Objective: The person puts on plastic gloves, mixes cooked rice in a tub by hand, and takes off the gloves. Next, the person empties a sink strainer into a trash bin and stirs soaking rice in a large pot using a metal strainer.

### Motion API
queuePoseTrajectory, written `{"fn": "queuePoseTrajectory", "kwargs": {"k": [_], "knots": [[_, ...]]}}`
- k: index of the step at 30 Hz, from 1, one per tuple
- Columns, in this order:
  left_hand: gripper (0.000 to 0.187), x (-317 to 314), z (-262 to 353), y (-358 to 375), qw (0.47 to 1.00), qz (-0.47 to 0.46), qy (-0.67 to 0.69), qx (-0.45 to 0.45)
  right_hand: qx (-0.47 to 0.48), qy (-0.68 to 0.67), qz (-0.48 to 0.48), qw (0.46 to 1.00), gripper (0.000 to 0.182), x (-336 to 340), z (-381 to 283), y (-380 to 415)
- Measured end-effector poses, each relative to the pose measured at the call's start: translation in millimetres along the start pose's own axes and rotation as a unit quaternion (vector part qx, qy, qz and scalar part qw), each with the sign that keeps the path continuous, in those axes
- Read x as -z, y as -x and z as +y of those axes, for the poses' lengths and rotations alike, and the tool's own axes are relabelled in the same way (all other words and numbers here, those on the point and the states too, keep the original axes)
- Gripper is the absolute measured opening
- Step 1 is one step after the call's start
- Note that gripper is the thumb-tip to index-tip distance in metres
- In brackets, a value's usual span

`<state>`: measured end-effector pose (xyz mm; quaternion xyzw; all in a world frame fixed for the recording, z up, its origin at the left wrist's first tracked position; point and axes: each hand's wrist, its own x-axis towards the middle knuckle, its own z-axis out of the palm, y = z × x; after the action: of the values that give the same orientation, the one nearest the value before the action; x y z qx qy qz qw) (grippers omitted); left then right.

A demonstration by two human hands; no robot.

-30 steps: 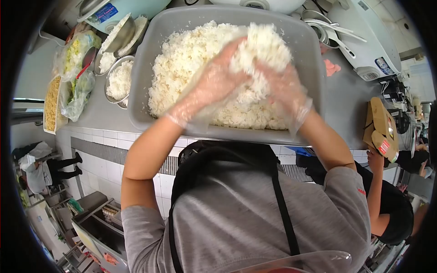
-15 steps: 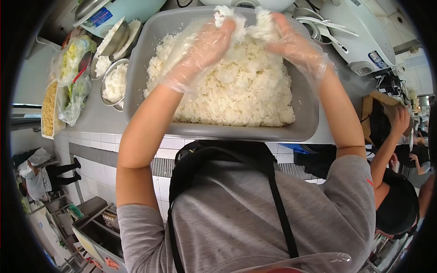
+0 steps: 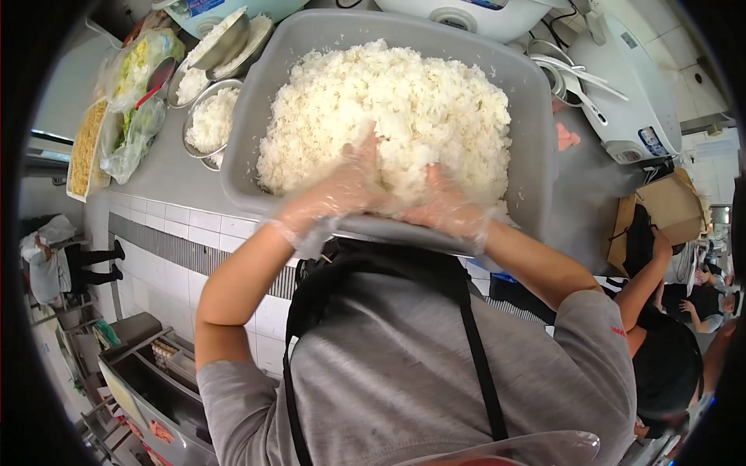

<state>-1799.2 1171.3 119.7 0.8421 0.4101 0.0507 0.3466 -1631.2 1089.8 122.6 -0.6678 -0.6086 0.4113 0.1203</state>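
Clock reference: centre of the tub [image 3: 532,132], 12 o'clock at the top of the view.

Material: one mound of cooked rice [image 3: 420,101], inside the tub, on the bench [image 3: 163,167].

Handling (judged): soft and sticky; it should clump yet shed loose grains. A handful should be light, the whole mound heavy. Firm pressure would crush the grains. Take hold from beneath with both hands cupped; do not pinch.

Hands: two, in clear plastic gloves [image 3: 312,233]. Left hand [image 3: 346,182] is in the rice at 7 o'clock, right hand [image 3: 447,206] at 5 o'clock. Both are partly buried and blurred; whether either is closed on rice cannot be told.

Count around the tub:
- Rice cookers [image 3: 641,105]: three, at 10, 1 and 3 o'clock.
- Metal bowls [image 3: 227,46] with rice: at least four, 9 to 10 o'clock.
- Bags of greens [image 3: 134,147]: two, 9 o'clock.
- Pink cloth [image 3: 567,138]: one, 3 o'clock.
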Motion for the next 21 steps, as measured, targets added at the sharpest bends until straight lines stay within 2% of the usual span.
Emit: {"fn": "queuePoseTrajectory", "kwargs": {"k": [1,2,3,4,6,7,9,10,12,13,15,16,18,19,21], "knots": [[0.100,3,11,-3,1.000,0.002,-0.001,-0.004,0.028,-0.082,0.032,0.996,0.099,-7,-2,-3],[0.095,19,30,-2,0.993,-0.054,0.088,0.060,0.057,-0.163,0.064,0.983,0.097,-11,-6,-5],[0.090,28,40,-2,0.971,-0.108,0.176,0.123,0.047,-0.138,0.083,0.986,0.085,-8,-15,-7],[0.090,22,30,-7,0.971,-0.106,0.177,0.122,0.049,-0.136,0.083,0.986,0.085,-8,-18,-9],[0.069,6,5,-17,0.985,0.068,0.132,-0.083,0.100,-0.256,0.171,0.946,0.065,-7,-22,-16],[0.069,6,-1,-22,0.985,0.071,0.135,-0.077,0.101,-0.254,0.164,0.948,0.065,-3,-22,-19],[0.049,23,16,-26,0.962,0.192,0.091,-0.170,0.121,-0.288,0.168,0.935,0.045,15,-20,-23],[0.049,38,32,-26,0.962,0.194,0.092,-0.167,0.121,-0.286,0.165,0.936,0.045,25,-21,-23],[0.046,72,67,-25,0.992,0.072,0.079,-0.073,0.207,-0.172,0.226,0.936,0.037,46,-22,-21],[0.046,82,77,-26,0.991,0.073,0.079,-0.074,0.208,-0.171,0.227,0.936,0.037,53,-24,-21],[0.048,93,88,-31,0.991,0.086,-0.073,-0.078,0.212,-0.002,0.292,0.933,0.029,66,-26,-21],[0.048,90,84,-35,0.991,0.086,-0.073,-0.077,0.211,-0.002,0.292,0.933,0.029,72,-26,-21],[0.048,79,72,-41,0.979,0.152,-0.097,-0.098,0.021,0.149,0.206,0.967,0.031,83,-24,-18],[0.048,76,66,-44,0.979,0.151,-0.098,-0.100,0.020,0.149,0.207,0.967,0.031,88,-23,-14],[0.044,71,59,-45,0.986,0.116,-0.069,-0.094,0.140,0.061,0.207,0.966,0.044,93,-20,-3]]}}
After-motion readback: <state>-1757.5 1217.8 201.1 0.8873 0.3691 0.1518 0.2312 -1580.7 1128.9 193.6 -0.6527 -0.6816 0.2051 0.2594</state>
